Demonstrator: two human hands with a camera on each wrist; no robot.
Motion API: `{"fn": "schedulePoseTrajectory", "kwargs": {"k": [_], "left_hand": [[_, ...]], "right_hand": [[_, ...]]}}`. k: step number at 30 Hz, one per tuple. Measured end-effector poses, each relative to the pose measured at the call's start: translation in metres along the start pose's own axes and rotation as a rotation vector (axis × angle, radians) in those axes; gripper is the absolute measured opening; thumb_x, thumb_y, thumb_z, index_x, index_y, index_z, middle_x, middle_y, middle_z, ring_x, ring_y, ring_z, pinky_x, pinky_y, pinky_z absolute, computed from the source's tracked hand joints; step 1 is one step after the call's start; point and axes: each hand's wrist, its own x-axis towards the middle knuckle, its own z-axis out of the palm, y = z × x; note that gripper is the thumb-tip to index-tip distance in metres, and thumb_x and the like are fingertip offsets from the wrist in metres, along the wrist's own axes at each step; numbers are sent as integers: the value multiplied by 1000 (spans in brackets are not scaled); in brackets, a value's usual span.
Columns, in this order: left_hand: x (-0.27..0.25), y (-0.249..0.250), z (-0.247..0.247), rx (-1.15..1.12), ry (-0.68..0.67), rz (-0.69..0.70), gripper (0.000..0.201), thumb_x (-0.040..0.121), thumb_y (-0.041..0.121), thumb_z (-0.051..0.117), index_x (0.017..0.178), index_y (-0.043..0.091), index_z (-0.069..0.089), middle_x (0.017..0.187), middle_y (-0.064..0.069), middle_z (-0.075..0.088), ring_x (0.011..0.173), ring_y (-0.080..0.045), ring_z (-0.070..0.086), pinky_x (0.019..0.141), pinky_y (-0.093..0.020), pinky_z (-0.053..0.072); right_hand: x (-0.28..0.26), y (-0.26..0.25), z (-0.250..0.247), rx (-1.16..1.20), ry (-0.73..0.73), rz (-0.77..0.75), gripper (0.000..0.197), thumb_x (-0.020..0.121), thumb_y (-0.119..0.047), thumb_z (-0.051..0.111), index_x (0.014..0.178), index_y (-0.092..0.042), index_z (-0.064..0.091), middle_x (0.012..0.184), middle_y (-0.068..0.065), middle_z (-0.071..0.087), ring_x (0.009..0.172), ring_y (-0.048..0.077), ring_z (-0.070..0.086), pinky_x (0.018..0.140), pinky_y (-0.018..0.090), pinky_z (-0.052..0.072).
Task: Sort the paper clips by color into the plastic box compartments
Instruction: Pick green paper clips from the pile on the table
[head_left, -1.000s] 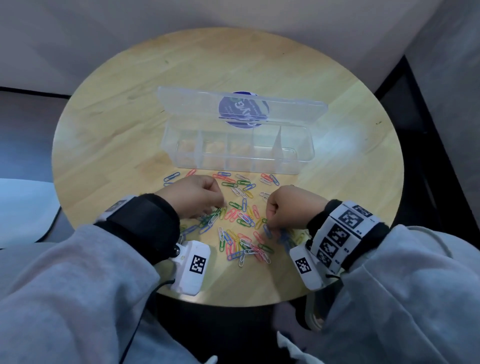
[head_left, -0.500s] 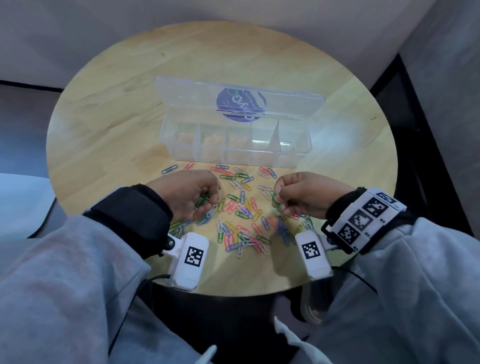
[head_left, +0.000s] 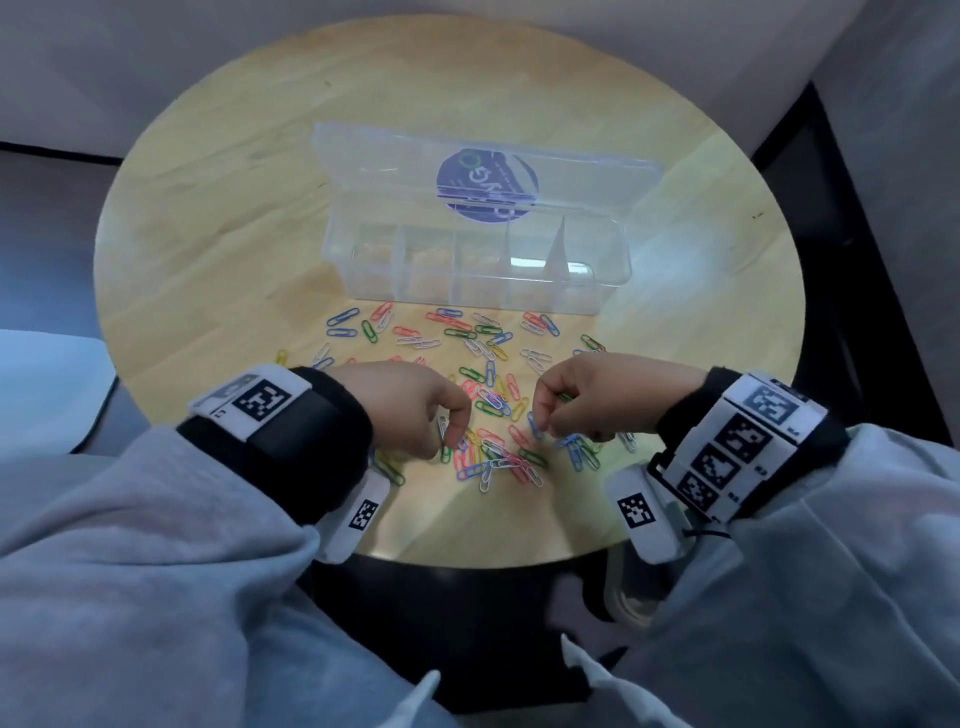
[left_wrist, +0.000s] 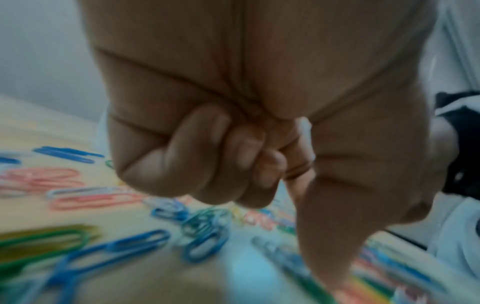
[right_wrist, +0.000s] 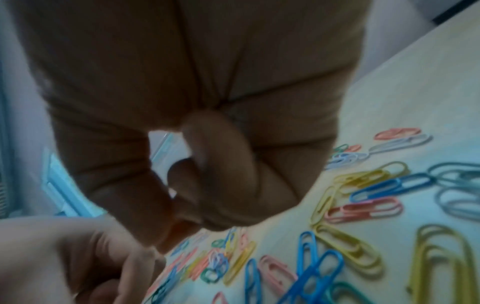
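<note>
A round wooden table (head_left: 218, 218) fills the middle of the head view. On its far half, just above centre frame, stands a clear plastic box (head_left: 475, 270) with its lid (head_left: 483, 171) folded back toward the top of the frame; a dark round sticker (head_left: 485, 186) shows on the lid. Thin walls split the box into a row of compartments, and no clips can be made out inside them.

The paper clips (head_left: 488, 400) lie scattered on the table below the box, in the lower middle of the frame: blue, green, red or pink, yellow and white ones, thickest between the two hands.

The left hand (head_left: 410, 410) sits at centre left, knuckles up, fingers curled under. Its thumb and forefinger tips point down into the clips; the head view suggests a white clip (head_left: 442, 430) at the fingertips, but a true pinch cannot be confirmed. The left wrist view is blurred and shows the fingers (left_wrist: 207, 156) folded tight against the palm, with blue clips (left_wrist: 205, 232) on the table beneath.

The right hand (head_left: 597, 395) sits at centre right, also curled. A hint of green shows inside its fist, and its fingertips reach down to a blue clip (head_left: 566, 441). In the right wrist view the fingers (right_wrist: 221, 164) are curled, thumb near forefinger; what they hold cannot be told.

Both wrists wear bands with black-and-white square markers (head_left: 737, 441).
</note>
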Motion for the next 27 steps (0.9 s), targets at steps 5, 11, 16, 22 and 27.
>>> {"fn": "schedulePoseTrajectory", "kwargs": {"k": [5,11,16,22,27], "left_hand": [[5,-3,7,71,-12,8,19,80,18,62,91,33,64,60,6,45,57,-5,43,53,-21,33],[13,-6,10,112,-11,49,14,80,22,64,89,33,62,62,8,45,60,-8,44,61,-25,37],[15,-4,10,166,1,59,9,81,26,66,83,33,59,63,9,46,69,-13,47,58,-25,35],[15,-2,8,198,28,33,12,80,31,68,84,31,58,65,9,45,74,-15,49,56,-24,33],[16,1,8,208,39,17,10,82,28,67,81,27,57,66,10,48,68,-9,46,50,-22,26]], "right_hand": [[-1,-4,2,-42,-8,-3,18,76,-10,64,77,-28,62,72,-8,62,54,4,57,51,12,40],[3,2,2,67,-45,15,22,82,1,58,80,-21,60,74,3,67,57,8,63,60,17,48],[3,-1,4,34,-62,20,23,89,0,45,86,-13,63,61,1,57,37,1,51,44,12,43],[1,-8,5,-273,-22,-18,5,83,-29,64,80,-33,63,56,-10,49,50,-1,46,52,17,33],[4,-9,10,-370,-26,-19,13,77,-27,72,84,-30,61,63,-12,50,58,1,46,51,18,30]]}}
